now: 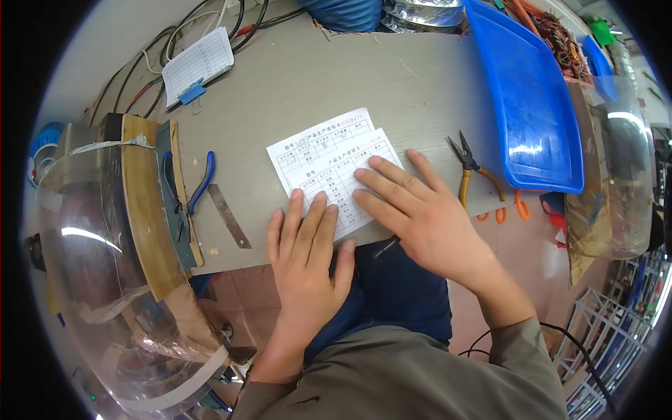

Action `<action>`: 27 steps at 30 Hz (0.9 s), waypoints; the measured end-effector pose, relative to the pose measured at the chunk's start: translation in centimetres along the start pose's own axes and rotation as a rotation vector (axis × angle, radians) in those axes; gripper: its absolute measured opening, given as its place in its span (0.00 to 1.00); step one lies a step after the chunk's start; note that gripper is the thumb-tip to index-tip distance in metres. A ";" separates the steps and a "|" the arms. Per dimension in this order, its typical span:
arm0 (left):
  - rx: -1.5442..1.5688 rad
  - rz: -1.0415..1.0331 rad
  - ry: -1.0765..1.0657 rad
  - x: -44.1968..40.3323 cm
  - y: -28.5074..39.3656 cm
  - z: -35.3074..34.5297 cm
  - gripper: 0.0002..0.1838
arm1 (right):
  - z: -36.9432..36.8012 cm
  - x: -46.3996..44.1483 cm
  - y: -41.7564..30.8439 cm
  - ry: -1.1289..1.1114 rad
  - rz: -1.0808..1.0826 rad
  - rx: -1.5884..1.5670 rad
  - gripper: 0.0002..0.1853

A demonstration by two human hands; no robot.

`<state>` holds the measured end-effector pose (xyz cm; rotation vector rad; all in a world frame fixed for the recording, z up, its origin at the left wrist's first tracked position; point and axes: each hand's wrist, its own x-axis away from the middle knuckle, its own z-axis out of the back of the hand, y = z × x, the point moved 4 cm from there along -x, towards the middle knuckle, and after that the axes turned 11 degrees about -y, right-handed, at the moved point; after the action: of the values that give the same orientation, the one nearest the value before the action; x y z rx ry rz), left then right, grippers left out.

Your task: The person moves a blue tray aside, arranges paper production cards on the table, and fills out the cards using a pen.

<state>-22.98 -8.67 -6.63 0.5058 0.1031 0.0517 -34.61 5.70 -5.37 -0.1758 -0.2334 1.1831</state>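
Observation:
Two overlapping printed paper forms (334,162) lie on the grey table (266,84) near its front edge. My left hand (306,255) rests flat at their lower left, fingertips on the paper and fingers spread. Across their right side lies my right hand (423,210), palm down with its fingers apart. Neither hand grips anything. Right of my right hand are pliers with yellow handles (469,168), their jaws parted. To the left of my left hand lies a flat metal strip (229,215), and beyond it are pliers with blue handles (189,192).
A blue plastic tray (535,105) stands at the right. Clipped paper slips (199,66) lie at the back left by cables. Clear plastic cylinders flank the table, with the left one (91,252) beside a wooden piece (145,203). Orange rings (522,205) hang at the right front edge.

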 end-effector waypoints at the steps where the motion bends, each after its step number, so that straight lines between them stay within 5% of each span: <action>1: 0.019 0.006 0.006 -0.1 0.0 0.2 0.26 | 0.3 -0.3 0.3 -0.005 0.007 -0.036 0.21; 7: -0.024 0.032 -0.049 -0.3 -1.9 0.7 0.28 | 0.5 -1.0 0.6 -0.069 0.035 0.006 0.20; 10: -0.081 0.020 -0.031 -0.3 -2.1 0.2 0.27 | 2.7 -1.2 1.0 0.077 0.025 -0.003 0.19; 14: -0.078 0.027 0.025 -0.2 -2.3 -0.3 0.27 | 5.1 -0.5 3.4 0.298 -0.118 -0.834 0.26; 16: -0.071 0.026 0.037 -0.2 -2.4 -0.2 0.27 | 4.5 -0.2 3.4 0.133 -0.302 -1.218 0.31; 21: -0.025 0.038 0.062 0.0 -2.6 -0.3 0.30 | 3.6 -2.3 3.4 0.390 -0.272 -1.464 0.21; 27: 0.119 -0.049 0.269 1.6 -3.0 1.0 0.40 | 2.6 -1.9 2.1 0.326 -0.181 -1.675 0.16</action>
<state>-21.23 -11.70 -7.33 0.6129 0.3832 0.0659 -37.85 4.70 -3.54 -1.7403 -0.8830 0.4883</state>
